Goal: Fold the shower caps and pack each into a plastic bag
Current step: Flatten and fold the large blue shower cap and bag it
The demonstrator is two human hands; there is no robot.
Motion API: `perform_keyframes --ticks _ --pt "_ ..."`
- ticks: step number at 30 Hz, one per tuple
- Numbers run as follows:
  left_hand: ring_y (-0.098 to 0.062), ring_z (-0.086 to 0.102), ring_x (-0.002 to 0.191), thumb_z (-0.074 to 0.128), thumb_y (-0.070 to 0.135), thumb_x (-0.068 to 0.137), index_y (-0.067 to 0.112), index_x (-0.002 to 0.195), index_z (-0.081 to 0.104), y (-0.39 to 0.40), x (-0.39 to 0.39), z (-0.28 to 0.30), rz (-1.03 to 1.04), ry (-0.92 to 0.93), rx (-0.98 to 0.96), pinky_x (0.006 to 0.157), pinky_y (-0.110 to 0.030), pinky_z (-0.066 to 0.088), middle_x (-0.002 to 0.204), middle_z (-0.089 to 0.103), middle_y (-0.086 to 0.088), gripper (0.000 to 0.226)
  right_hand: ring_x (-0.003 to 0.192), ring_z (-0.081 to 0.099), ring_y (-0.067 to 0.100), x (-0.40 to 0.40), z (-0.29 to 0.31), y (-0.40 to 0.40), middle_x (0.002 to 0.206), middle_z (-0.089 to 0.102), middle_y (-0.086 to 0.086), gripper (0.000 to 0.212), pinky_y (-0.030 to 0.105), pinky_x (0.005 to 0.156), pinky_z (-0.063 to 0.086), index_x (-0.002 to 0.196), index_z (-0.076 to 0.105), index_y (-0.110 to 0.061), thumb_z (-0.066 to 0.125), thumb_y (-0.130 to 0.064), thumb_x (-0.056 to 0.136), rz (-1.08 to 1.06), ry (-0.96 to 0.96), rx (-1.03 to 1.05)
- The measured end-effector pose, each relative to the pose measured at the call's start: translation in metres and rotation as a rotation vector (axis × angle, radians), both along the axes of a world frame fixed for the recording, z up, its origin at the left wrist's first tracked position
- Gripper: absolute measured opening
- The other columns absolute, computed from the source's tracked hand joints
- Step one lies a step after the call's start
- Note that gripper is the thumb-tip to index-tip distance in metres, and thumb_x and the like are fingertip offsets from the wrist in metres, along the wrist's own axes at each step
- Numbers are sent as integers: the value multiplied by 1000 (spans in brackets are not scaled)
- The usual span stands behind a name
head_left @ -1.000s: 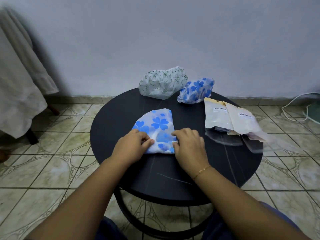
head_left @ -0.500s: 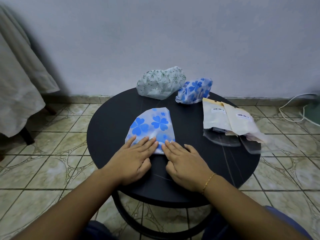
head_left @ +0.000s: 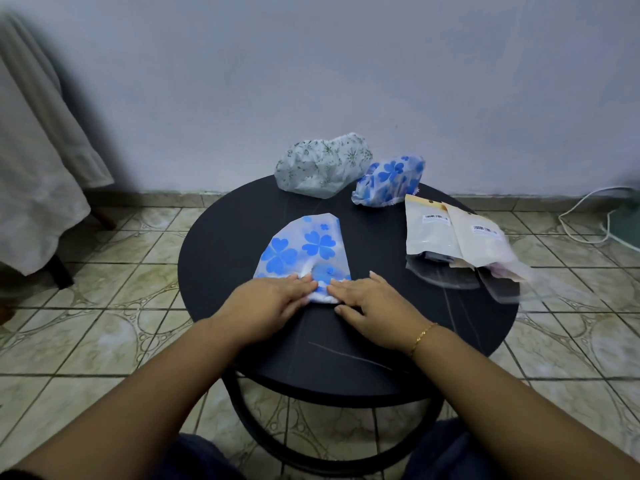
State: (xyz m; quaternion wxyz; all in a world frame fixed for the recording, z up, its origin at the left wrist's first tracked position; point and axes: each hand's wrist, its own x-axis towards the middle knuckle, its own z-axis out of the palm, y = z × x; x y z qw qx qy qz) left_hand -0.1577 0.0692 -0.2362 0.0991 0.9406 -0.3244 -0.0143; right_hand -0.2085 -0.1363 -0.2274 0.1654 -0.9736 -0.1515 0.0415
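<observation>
Head view: we pressed our left hand (head_left: 273,301) and right hand (head_left: 374,306), fingers straight, on the folded cap (head_left: 304,251), hiding its near edge; the bags (head_left: 450,237) lay blurred.

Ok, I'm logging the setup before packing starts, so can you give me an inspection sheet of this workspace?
Surface: round black table, dark top.
Job's things: flattened blue-flower cap at centre; green-print cap and second blue cap unfolded at the far edge; plastic bags on the right.
Clutter: nothing seen.
Hands: left hand and right hand flat, pressing the centre cap's near edge.
Cables: white cable on the floor, right.
Surroundings: tiled floor, pale wall, hanging cloth left.
</observation>
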Motion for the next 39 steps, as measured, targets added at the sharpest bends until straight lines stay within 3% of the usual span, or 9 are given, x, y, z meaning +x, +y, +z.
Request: perform_keyframes --ticks 2,5,8,14,18,22,33,37,39 --pt "-2 47 126 3 67 78 49 135 42 -3 -4 7 41 -73 -7 95 -27 45 135 52 20 71 126 43 13 0 3 1 138 52 -5 41 26 112 14 137 48 -24 49 -27 95 -12 -40 88" --pt "-6 53 119 28 52 97 49 134 44 -5 -6 17 66 -47 -5 90 -24 43 131 56 20 40 105 50 15 -5 7 2 113 64 -2 35 27 94 39 126 59 -24 57 -23 91 -34 -97 154" --pt "-3 54 114 41 46 97 44 128 53 0 -6 24 74 84 -55 89 -20 41 123 60 22 34 102 53 12 -5 8 1 106 66 -3 32 19 87 39 121 64 -23 58 -17 90 -74 -109 228" --pt "18 57 95 74 40 74 39 97 72 18 6 30 213 483 -521 85 -8 40 95 68 31 23 88 59 -1 13 2 -8 97 66 -10 20 1 77 38 105 66 -20 67 -17 85 -236 -2 570" --pt "19 59 86 78 26 74 38 90 73 21 14 26 267 511 -617 72 2 39 85 69 30 20 68 60 -11 23 3 -8 79 67 -11 14 6 70 44 85 61 -23 70 -12 83 -300 62 745" --pt "17 60 73 77 29 76 35 78 73 15 21 23 357 487 -711 63 2 39 78 70 26 8 72 60 3 34 1 -6 80 67 -2 17 15 71 47 87 61 -24 74 -14 79 -384 54 783" --pt "-13 57 102 77 40 74 19 109 64 -9 35 13 626 208 -619 78 -23 40 116 60 2 43 87 51 11 45 -5 6 96 55 0 27 19 76 37 111 61 -14 67 -21 85 -547 -72 565" --pt "-17 50 119 70 37 82 21 128 54 -14 31 7 542 -30 -437 92 -31 41 142 37 1 52 96 52 16 42 -10 8 114 52 4 27 23 82 40 115 60 -12 60 -20 90 -450 -187 376" --pt "-24 53 118 66 27 84 19 118 64 -14 28 3 330 -265 -367 92 -39 45 142 46 -3 35 103 55 22 39 -14 10 114 55 6 23 33 88 46 109 65 -10 60 -15 88 -335 -307 269"
